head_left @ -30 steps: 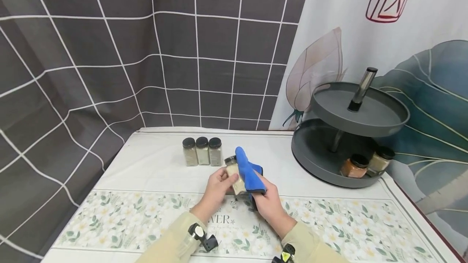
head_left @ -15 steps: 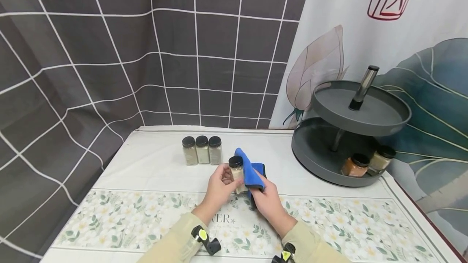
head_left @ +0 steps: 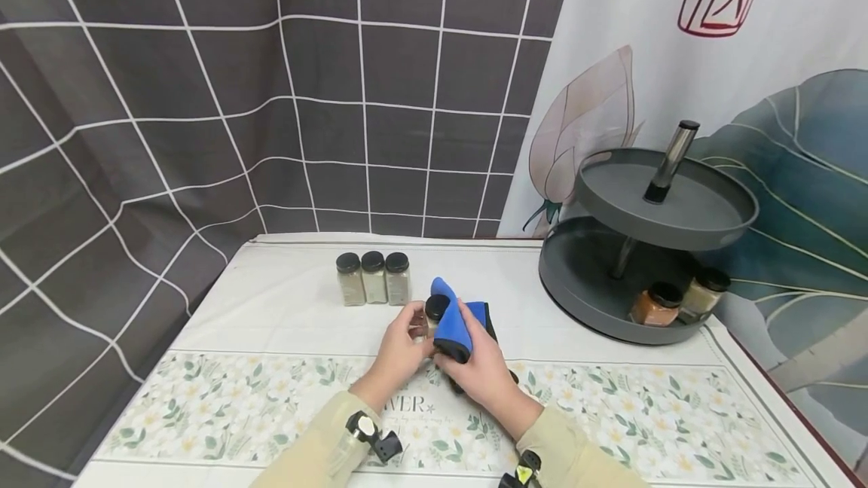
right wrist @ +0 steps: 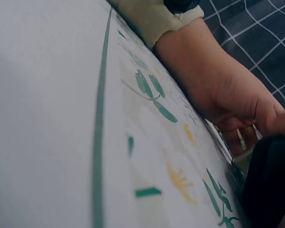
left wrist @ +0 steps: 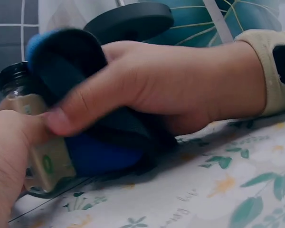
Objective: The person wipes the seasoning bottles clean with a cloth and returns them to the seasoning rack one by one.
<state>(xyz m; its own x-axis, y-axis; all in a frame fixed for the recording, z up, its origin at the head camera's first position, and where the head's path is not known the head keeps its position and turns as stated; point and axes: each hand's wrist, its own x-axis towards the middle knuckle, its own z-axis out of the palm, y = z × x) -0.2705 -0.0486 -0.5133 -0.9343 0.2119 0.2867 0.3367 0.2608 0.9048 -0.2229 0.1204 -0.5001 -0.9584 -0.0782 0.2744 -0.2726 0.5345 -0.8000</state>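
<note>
Low over the table in the head view, my left hand [head_left: 398, 352] grips a spice jar [left wrist: 50, 159] with a black lid and beige contents. Its thumb and fingers are on the jar's side, and the jar stands nearly upright. My right hand [head_left: 484, 371] holds a blue cloth [head_left: 453, 328] with black edging, pressed against the jar's right side. In the left wrist view the right thumb lies over the cloth at the jar, close to the left thumb. The cloth hides much of the jar in the head view. Only a sliver of jar shows in the right wrist view.
Three black-lidded jars [head_left: 374, 281] stand in a row behind the left hand. A grey two-tier round stand [head_left: 576, 277] is at the right; its lower tray bears an orange jar [head_left: 653, 310] and a beige jar [head_left: 701, 298]. A floral tablecloth [head_left: 237, 398] covers the table.
The jar has gone from tilted to nearly upright. My right hand has moved left and round the jar's front with the cloth, covering more of it. The left hand keeps its grip.
</note>
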